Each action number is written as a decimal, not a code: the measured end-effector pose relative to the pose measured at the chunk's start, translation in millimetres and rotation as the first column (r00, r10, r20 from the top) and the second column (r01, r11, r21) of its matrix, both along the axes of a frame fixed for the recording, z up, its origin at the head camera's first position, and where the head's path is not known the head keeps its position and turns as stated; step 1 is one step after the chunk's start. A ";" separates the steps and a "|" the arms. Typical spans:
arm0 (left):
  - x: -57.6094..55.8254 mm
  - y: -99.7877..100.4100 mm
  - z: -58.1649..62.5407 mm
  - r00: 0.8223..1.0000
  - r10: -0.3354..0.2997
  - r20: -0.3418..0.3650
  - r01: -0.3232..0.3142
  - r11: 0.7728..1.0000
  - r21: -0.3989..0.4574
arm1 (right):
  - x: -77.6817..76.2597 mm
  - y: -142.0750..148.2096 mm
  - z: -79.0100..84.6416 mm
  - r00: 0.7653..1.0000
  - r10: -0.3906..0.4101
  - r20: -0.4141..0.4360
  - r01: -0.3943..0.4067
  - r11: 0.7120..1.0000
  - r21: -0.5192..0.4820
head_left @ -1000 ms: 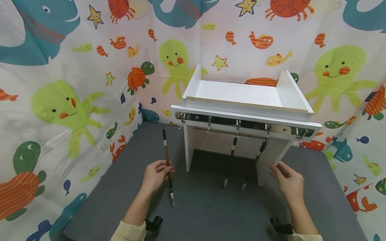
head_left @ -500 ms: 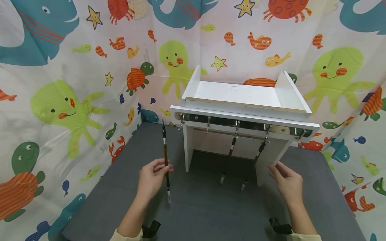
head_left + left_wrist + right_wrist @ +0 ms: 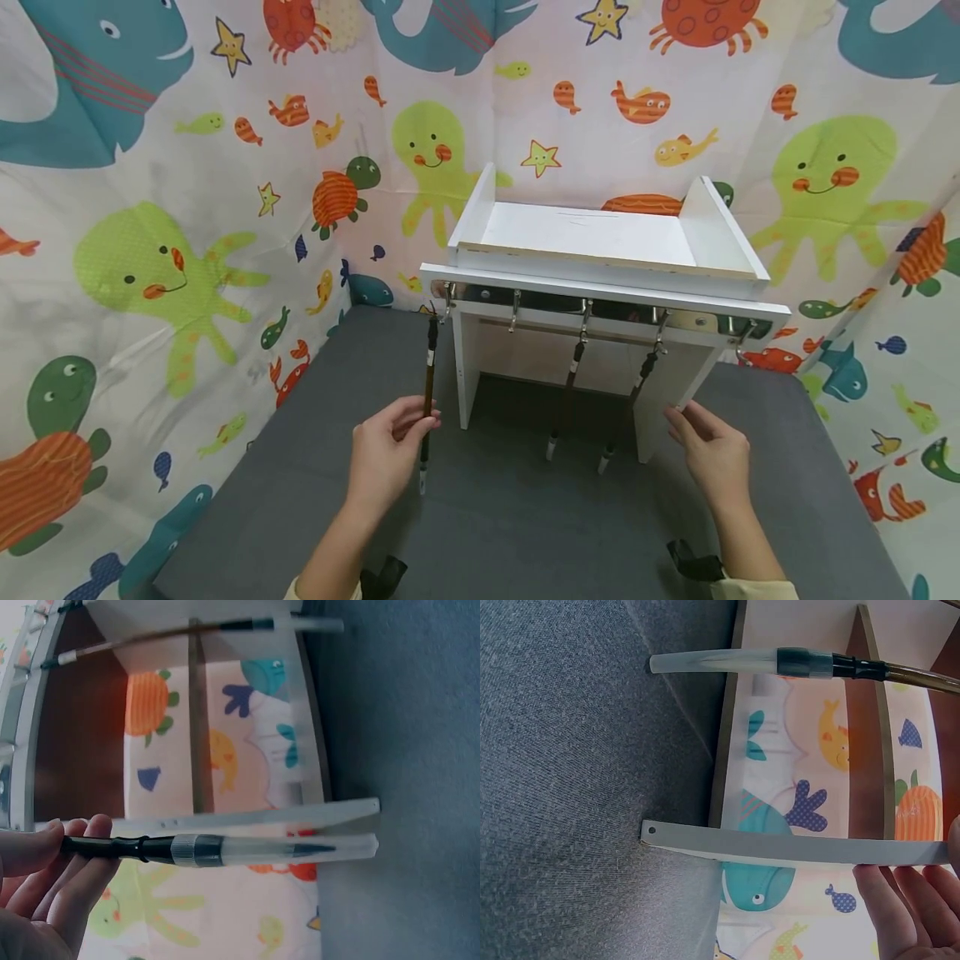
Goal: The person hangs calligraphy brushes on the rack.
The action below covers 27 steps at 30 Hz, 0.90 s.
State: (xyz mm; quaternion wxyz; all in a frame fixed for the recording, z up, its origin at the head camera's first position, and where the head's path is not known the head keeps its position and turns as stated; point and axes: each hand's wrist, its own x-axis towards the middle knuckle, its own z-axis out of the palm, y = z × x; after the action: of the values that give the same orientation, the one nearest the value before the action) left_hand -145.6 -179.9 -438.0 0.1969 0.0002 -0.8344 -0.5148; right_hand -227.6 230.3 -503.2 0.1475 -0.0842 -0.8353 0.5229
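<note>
My left hand [image 3: 386, 454] pinches a writing brush [image 3: 429, 367] by its shaft and holds it upright, its capped bristle end [image 3: 300, 849] pointing down. The brush's top end is close to the leftmost hook [image 3: 447, 298] of a white shelf unit [image 3: 585, 287]; whether its loop touches the hook is too small to tell. My right hand [image 3: 711, 457] grips the front edge of the unit's right side panel [image 3: 795, 845] between thumb and fingers. Two more capped brushes hang from hooks, one from the middle hook [image 3: 587, 308] and one [image 3: 633, 396] to its right.
The unit stands on a grey cloth-covered table [image 3: 517, 517]. An unused hook [image 3: 515, 310] lies between the leftmost and middle ones, another [image 3: 744, 333] at the right end. A curtain [image 3: 555, 108] printed with sea animals encloses the back and sides.
My left hand has tilted the brush upright and brought its top end rightwards to the leftmost hook. The hanging middle brush has swung slightly. My right hand stays on the side panel.
</note>
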 end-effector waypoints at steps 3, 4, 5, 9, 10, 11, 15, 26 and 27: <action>3.1 9.1 -0.1 0.999 -0.004 -0.034 0.004 1.000 -0.023 | 0.6 1.3 -1.4 1.000 0.003 -0.004 -0.003 1.000 0.003; 4.3 12.0 -0.4 0.999 -0.007 -0.042 0.006 1.000 -0.030 | 0.9 1.4 -1.8 1.000 0.004 -0.011 -0.004 1.000 0.000; 5.6 14.9 -0.5 0.999 -0.012 -0.051 0.011 0.999 -0.035 | 1.0 1.7 -2.1 1.000 0.005 -0.017 -0.005 1.000 -0.001; 8.7 25.7 -1.6 0.996 -0.030 -0.081 0.024 0.997 -0.072 | 1.8 2.3 -2.3 0.999 0.012 -0.031 -0.012 1.000 0.000; 8.7 28.0 -2.0 0.995 -0.035 -0.090 0.028 0.996 -0.086 | 2.0 2.3 -2.1 0.999 0.012 -0.034 -0.012 1.000 0.000; 8.6 30.3 -2.1 0.995 -0.041 -0.096 0.032 0.995 -0.093 | 2.0 2.2 -2.0 0.999 0.012 -0.033 -0.012 1.000 0.002; 7.2 36.7 -4.6 0.991 -0.056 -0.122 0.040 0.991 -0.125 | 1.4 1.5 -1.3 1.000 0.007 -0.028 -0.007 1.000 -0.003; 1.4 42.0 -14.6 0.989 -0.037 -0.145 0.004 0.976 -0.220 | -1.9 2.0 -2.5 1.000 -0.002 -0.012 0.003 1.000 0.014; 0.4 42.0 -14.7 0.988 -0.036 -0.152 0.001 0.974 -0.227 | -2.2 1.9 -2.5 1.000 -0.002 -0.017 0.002 1.000 0.013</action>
State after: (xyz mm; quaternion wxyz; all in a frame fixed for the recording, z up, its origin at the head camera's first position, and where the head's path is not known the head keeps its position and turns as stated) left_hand -145.2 -137.9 -452.6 0.2551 -0.0702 -0.8697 -0.4168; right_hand -229.8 232.2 -505.8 0.1558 -0.0794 -0.8374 0.5179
